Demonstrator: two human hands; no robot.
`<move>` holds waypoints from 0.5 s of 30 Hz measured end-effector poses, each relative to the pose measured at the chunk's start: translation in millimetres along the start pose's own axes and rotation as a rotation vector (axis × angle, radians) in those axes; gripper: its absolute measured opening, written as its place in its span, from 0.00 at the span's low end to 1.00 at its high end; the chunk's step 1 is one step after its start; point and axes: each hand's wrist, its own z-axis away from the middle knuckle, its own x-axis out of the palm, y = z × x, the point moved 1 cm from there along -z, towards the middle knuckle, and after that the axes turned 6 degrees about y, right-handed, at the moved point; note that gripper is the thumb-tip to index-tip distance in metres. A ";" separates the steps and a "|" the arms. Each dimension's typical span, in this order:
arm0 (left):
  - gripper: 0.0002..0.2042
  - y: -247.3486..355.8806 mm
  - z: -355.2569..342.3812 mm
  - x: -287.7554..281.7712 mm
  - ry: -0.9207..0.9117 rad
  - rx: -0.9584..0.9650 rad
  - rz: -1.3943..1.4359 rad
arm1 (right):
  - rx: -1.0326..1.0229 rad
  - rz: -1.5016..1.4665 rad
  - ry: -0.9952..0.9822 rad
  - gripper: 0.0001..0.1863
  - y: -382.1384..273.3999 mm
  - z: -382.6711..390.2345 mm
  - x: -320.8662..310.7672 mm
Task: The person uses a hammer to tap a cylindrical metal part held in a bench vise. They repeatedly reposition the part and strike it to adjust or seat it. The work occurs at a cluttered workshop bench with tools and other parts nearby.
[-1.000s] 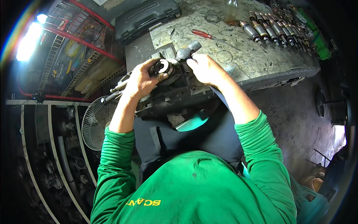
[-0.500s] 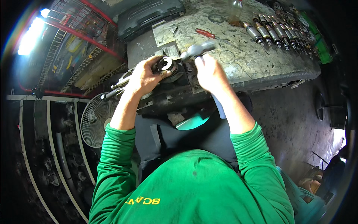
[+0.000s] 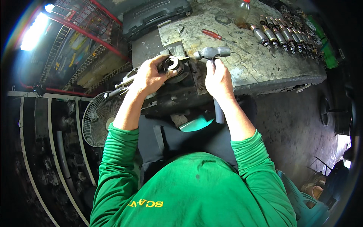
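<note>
My left hand [image 3: 151, 77] is closed around a round metal part [image 3: 174, 69] with a bright ring and a dark bore facing up. The part sits at the bench's near edge, against what looks like a vise [image 3: 176, 50]; how it is seated is hidden by my fingers. My right hand [image 3: 219, 81] grips a ball-peen hammer [image 3: 221, 52] by its handle, thumb along the shaft. The hammer's head lies level to the right of the part, its rounded end pointing at it, with a gap between. The handle's dark blue end shows below my wrist.
On the worn workbench [image 3: 264, 73] lie a red-handled screwdriver [image 3: 211, 34], a bottle with a red cap [image 3: 242, 15] and several armatures [image 3: 278, 36]. A dark tool case [image 3: 155, 17] is at the back left. Left of my arm stands a fan [image 3: 99, 121].
The hammer and my right hand have shifted right, away from the round part; the blurred hammer head is now sharp. My left hand keeps its hold. The whole view has moved slightly.
</note>
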 end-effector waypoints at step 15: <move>0.32 6.8 4.4 1.8 0.051 -0.031 -0.073 | 0.041 0.024 -0.038 0.17 -8.1 20.2 12.2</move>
